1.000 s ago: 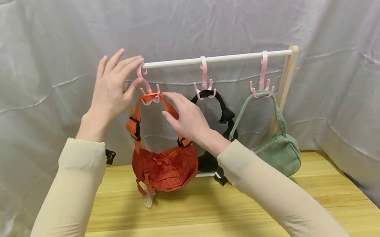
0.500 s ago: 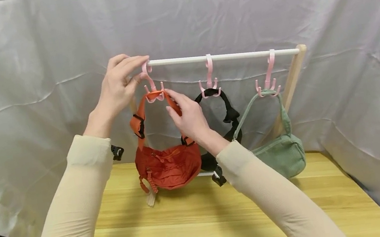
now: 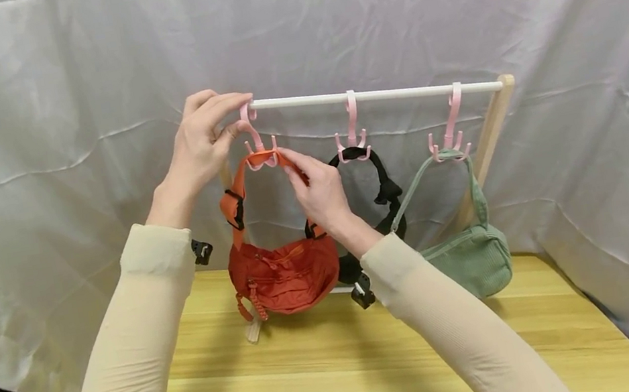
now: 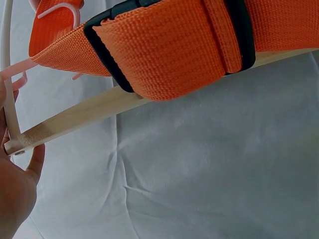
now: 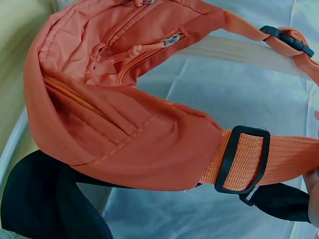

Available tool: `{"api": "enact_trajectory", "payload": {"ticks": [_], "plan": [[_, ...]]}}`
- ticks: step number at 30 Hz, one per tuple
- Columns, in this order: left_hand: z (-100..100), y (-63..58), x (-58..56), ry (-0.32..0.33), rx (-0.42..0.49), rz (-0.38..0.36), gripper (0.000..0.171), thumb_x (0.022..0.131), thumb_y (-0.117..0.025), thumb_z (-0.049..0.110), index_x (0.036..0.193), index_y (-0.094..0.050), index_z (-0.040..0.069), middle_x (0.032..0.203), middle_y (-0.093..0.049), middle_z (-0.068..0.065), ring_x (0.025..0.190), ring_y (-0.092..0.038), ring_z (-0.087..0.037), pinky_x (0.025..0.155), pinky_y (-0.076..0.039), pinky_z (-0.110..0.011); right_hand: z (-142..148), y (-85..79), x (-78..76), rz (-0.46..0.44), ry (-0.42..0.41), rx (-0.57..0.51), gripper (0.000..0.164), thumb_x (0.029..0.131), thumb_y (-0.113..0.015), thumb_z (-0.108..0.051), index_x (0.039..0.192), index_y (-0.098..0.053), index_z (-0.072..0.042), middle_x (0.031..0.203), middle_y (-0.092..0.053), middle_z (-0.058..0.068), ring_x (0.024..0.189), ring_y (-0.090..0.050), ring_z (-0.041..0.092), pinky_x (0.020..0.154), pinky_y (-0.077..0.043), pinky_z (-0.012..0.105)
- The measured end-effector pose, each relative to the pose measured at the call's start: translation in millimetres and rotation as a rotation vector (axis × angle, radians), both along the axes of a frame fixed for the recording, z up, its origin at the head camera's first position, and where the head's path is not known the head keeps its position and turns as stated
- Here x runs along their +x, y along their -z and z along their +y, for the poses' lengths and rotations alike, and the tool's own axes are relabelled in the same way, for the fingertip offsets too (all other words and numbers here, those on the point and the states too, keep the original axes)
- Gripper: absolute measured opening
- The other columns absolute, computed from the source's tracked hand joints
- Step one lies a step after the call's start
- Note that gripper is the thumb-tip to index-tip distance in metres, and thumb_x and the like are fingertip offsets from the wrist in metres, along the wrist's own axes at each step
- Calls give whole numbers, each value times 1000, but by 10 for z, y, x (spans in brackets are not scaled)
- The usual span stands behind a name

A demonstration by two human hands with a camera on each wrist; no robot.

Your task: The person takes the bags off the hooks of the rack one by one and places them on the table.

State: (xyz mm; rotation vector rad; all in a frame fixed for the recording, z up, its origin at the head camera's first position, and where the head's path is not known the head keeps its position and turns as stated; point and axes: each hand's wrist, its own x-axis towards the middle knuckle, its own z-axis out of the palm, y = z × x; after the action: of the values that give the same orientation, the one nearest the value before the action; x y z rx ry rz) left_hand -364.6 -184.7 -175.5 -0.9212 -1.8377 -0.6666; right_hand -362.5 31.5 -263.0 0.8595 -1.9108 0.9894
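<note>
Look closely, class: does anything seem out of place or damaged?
Nothing stands out: the red fabric bag, black fabric bag and green corduroy bag each hang from a pink pronged hook on the thin white rail, with no visible tear or spill. The black one is partly hidden.

Just right of the right hand (image 3: 323, 194), the middle pink hook (image 3: 352, 124) carries a black bag (image 3: 350, 268) by its strap. I see the bag's body below that hand, partly hidden, with a dark zip along one edge. Farther right of the same hand, the far pink hook (image 3: 452, 111) holds a sage-green bag (image 3: 473, 260) by its handle; its fabric is ribbed. Well below the left hand (image 3: 197, 146) spreads a yellowish wooden tabletop (image 3: 294, 388) with streaked grain. Behind and above that hand hangs a wrinkled, silvery-grey curtain (image 3: 409, 12) crossed by long creases.
</note>
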Motion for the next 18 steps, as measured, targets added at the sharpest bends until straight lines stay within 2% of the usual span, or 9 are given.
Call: {"api": "enact_trajectory", "payload": {"ticks": [7,14,18], "plan": [[13,-1,-4,-19,-5,27,40,92,-74,16,131,-72,7,126,-73,-10,116,-50,-33,94,-39,-37,3,-33,-28,34,-1,-45,28,103,-66,-14,130,-74,-8,114,-77,11,85,-73,21,73,-57,33],[21,4,-14,-26,-5,16,41,92,-75,16,131,-72,6,125,-73,-12,117,-49,-34,95,-39,-37,-3,-59,-47,44,-25,-95,23,103,-66,-12,122,-77,-5,114,-78,10,93,-76,21,79,-61,31],[9,0,3,-28,-5,-1,41,92,-74,16,132,-72,6,125,-73,-12,118,-49,-34,93,-39,-37,-14,-82,-47,43,-14,-100,20,104,-66,-13,118,-77,-5,110,-79,10,88,-76,20,76,-61,31]]}}
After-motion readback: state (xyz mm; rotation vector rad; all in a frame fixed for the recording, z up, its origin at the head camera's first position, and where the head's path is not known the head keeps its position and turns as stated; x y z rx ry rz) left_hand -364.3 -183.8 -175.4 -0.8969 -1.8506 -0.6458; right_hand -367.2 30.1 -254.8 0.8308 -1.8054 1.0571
